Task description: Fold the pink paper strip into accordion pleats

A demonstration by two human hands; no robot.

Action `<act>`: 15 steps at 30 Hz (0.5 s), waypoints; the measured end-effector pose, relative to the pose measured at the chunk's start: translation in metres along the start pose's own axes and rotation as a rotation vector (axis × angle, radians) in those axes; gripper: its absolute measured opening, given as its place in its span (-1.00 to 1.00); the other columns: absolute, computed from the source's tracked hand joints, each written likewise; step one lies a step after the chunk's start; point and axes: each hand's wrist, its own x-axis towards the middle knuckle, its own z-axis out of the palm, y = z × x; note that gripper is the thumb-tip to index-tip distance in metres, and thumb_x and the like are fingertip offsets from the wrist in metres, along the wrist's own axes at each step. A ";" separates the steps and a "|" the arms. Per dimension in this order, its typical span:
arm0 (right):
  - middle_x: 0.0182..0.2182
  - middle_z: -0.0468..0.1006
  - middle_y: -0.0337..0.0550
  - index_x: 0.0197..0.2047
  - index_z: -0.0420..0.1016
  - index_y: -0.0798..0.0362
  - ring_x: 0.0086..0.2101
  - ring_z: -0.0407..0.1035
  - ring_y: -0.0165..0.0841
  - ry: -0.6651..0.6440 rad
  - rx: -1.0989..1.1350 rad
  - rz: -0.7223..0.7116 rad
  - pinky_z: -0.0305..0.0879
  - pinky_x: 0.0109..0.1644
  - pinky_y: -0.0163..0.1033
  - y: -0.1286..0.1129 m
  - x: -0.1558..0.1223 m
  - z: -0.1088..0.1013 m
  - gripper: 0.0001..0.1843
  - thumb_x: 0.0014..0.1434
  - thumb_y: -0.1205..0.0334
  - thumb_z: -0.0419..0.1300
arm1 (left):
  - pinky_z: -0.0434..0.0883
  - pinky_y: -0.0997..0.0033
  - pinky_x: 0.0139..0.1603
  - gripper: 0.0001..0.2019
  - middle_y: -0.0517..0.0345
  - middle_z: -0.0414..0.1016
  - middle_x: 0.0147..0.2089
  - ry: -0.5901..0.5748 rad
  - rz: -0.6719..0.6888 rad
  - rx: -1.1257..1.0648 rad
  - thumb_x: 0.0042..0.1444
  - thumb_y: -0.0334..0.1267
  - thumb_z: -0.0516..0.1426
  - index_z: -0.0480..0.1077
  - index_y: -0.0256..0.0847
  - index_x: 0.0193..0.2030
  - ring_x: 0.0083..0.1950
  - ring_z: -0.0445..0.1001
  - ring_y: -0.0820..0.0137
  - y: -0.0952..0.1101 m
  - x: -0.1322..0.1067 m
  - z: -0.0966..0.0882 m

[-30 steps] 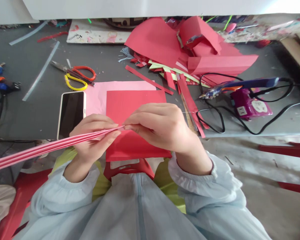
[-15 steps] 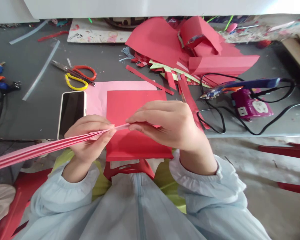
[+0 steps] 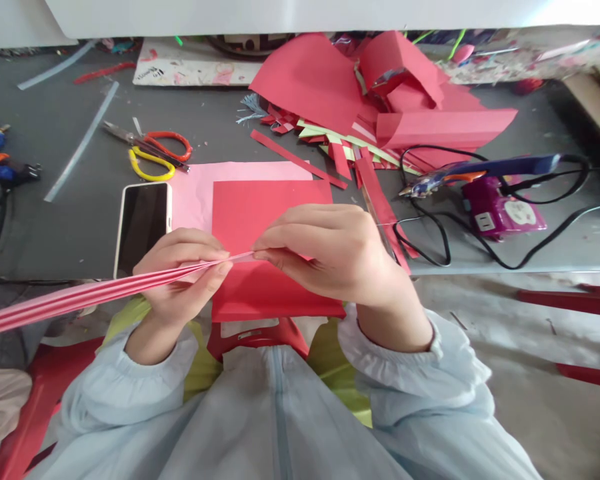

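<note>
A bundle of long pink and red paper strips [image 3: 65, 301] runs from the lower left edge up to my hands. My left hand [image 3: 180, 273] is closed round the bundle near its end. My right hand [image 3: 330, 250] pinches the tips of the strips with thumb and fingers. Both hands hover over a red paper sheet [image 3: 270, 200] that lies on a pink sheet [image 3: 195, 193] at the grey table's front edge.
A phone [image 3: 143, 227] lies left of the pink sheet. Behind it are red and yellow scissors [image 3: 153, 153]. A heap of red paper [image 3: 380, 93] fills the back. A glue gun [image 3: 480, 170], purple socket block [image 3: 500, 210] and black cables lie right. Another glue gun [image 3: 0, 163] rests far left.
My right hand slid a little right along the strip tips, then came back slightly. The left hand and the bundle stayed almost still.
</note>
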 end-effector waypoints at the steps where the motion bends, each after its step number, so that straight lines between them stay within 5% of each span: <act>1: -0.39 0.65 -0.14 -0.27 0.56 0.12 -0.39 0.48 -0.42 -0.002 -0.007 -0.003 0.34 -0.35 -0.32 0.000 0.000 0.002 -0.79 0.34 0.34 0.10 | 0.55 0.33 -0.38 -0.83 0.29 0.60 -0.32 0.000 0.020 0.007 0.05 -0.28 0.33 0.56 0.09 -0.22 -0.37 0.55 0.42 0.000 0.000 0.002; 4: -0.38 0.65 -0.12 -0.26 0.56 0.12 -0.38 0.49 -0.41 -0.013 0.008 -0.003 0.36 -0.33 -0.31 0.001 -0.001 0.004 -0.78 0.34 0.31 0.10 | 0.56 0.37 -0.38 -0.80 0.26 0.62 -0.31 -0.002 0.062 0.029 0.01 -0.34 0.35 0.58 0.01 -0.21 -0.36 0.57 0.42 0.003 0.001 0.006; 15: -0.38 0.64 -0.12 -0.24 0.56 0.16 -0.38 0.47 -0.45 -0.024 0.092 0.032 0.35 -0.33 -0.36 0.001 0.000 -0.009 -0.87 0.30 0.32 0.19 | 0.54 0.32 -0.48 -0.72 0.32 0.60 -0.33 0.048 0.110 0.057 0.09 -0.32 0.31 0.53 0.22 -0.12 -0.42 0.55 0.42 0.002 0.002 0.002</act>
